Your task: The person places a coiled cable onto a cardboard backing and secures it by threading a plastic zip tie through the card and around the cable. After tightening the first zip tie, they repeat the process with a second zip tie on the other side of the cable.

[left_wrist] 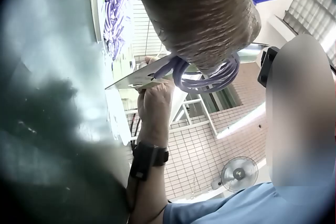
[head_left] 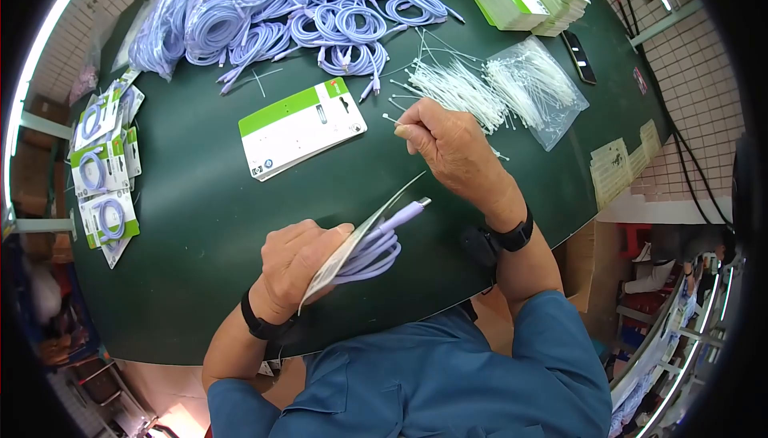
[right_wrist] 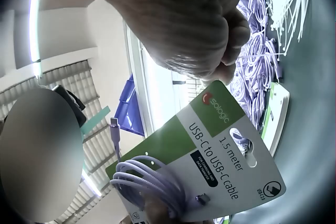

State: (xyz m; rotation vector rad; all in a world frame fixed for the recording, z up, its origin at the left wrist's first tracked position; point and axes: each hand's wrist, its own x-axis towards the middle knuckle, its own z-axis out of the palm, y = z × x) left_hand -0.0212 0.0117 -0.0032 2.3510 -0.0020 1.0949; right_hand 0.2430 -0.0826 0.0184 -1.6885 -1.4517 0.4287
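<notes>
From the head we look forward and steeply down, far enough back to take in most of the dark green, smooth-topped bench (head_left: 184, 234). From the left wrist we look closely past the bare left grip (left_wrist: 199, 19), the view turned sideways, toward the bare right grip (left_wrist: 155, 104) and the pinkish tiled wall (left_wrist: 189, 153). From the right wrist, also sideways, we face the printed front of the white-and-green cardboard card (right_wrist: 210, 148) at close range. All three views share that card and the coiled lilac cables (head_left: 344, 26).

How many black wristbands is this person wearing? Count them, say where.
2: one wristband behind the left hand holding the card and cable, another behind the right hand pinching a zip tie.
</notes>
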